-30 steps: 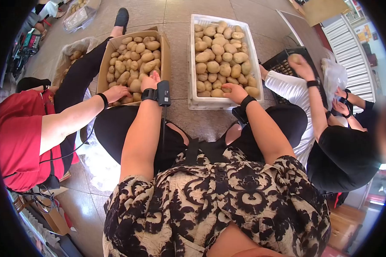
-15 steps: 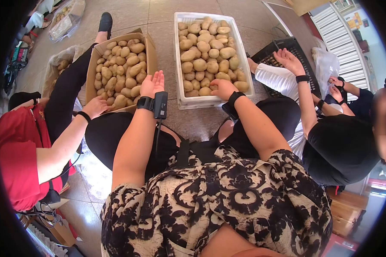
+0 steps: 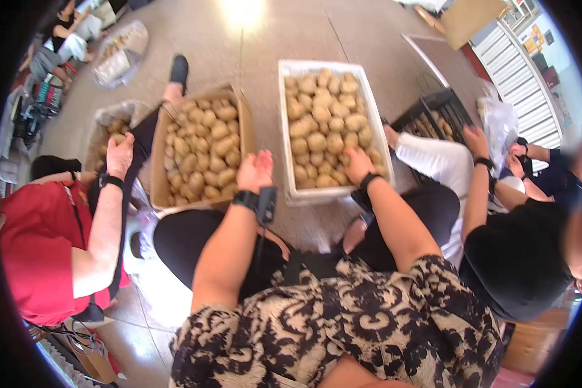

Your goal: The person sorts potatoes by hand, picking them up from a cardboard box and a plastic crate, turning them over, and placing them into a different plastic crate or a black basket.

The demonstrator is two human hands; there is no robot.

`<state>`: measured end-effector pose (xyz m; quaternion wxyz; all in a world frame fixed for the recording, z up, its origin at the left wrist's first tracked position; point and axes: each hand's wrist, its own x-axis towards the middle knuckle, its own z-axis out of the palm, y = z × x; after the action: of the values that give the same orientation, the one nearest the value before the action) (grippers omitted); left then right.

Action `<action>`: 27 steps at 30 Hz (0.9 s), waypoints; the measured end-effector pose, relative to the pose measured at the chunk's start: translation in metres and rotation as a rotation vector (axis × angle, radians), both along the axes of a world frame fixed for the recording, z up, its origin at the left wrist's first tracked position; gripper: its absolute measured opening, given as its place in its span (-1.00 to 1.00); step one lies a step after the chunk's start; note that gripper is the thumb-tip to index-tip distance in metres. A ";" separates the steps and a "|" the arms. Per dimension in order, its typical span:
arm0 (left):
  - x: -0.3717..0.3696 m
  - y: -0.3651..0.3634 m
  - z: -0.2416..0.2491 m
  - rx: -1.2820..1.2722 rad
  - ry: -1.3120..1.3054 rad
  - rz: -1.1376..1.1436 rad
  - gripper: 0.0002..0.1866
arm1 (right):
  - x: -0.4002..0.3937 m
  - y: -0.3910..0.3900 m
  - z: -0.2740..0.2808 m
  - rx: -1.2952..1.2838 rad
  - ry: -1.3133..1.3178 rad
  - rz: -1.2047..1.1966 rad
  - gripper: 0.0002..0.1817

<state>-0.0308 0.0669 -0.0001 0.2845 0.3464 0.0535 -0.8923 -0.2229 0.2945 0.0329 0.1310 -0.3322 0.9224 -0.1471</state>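
My left hand (image 3: 255, 171) is open, palm up, in the gap between the cardboard box (image 3: 247, 126) and the white plastic crate (image 3: 386, 145). Nothing lies on its palm. Its fingers are slightly curled, and a dark device is strapped to that wrist. My right hand (image 3: 359, 166) reaches over the crate's near right part, its fingers curled against a potato (image 3: 350, 140) on top of the heap. The fingertips are partly hidden from this angle. Many tan potatoes fill both the crate and the box.
On the left, a co-worker in a red shirt (image 3: 42, 239) holds up a hand (image 3: 119, 157) near a bag of potatoes (image 3: 118, 126). A co-worker in black (image 3: 514, 255) sits on the right by a black crate (image 3: 456, 107). Another plastic bag (image 3: 119, 55) lies farther back.
The view has shifted, so both containers appear lower and farther right. My right hand has reached deeper into the crate. The left co-worker's hand has risen from the box; the right co-worker's hand has lowered.
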 end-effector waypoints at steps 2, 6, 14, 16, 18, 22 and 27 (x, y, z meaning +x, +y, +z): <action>0.001 0.003 0.009 -0.010 -0.021 -0.043 -0.79 | 0.001 -0.002 0.002 0.005 0.013 0.001 -0.60; 0.002 0.012 0.017 -0.057 -0.082 -0.061 -0.85 | 0.000 -0.002 0.001 -0.002 -0.086 -0.021 -0.55; 0.005 0.022 0.019 -0.096 -0.111 -0.193 -0.71 | 0.019 -0.009 0.030 -0.171 -0.177 -0.016 -0.45; 0.006 0.024 0.020 -0.111 -0.123 -0.200 -0.68 | 0.030 -0.016 0.043 -0.202 -0.169 -0.012 -0.42; 0.006 0.027 0.022 -0.114 -0.121 -0.220 -0.67 | 0.042 -0.026 0.059 -0.303 -0.250 0.059 -0.41; 0.008 0.036 0.042 -0.126 -0.137 -0.257 -0.64 | 0.067 -0.049 0.075 -0.500 -0.162 0.233 -0.47; 0.010 0.038 0.059 -0.198 0.023 -0.452 -0.72 | 0.090 -0.064 0.086 -0.558 -0.574 0.356 -0.58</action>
<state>-0.0205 0.1045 0.0589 0.1097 0.3097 -0.1096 -0.9381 -0.1330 0.2308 0.1194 0.3106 -0.4541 0.7020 -0.4523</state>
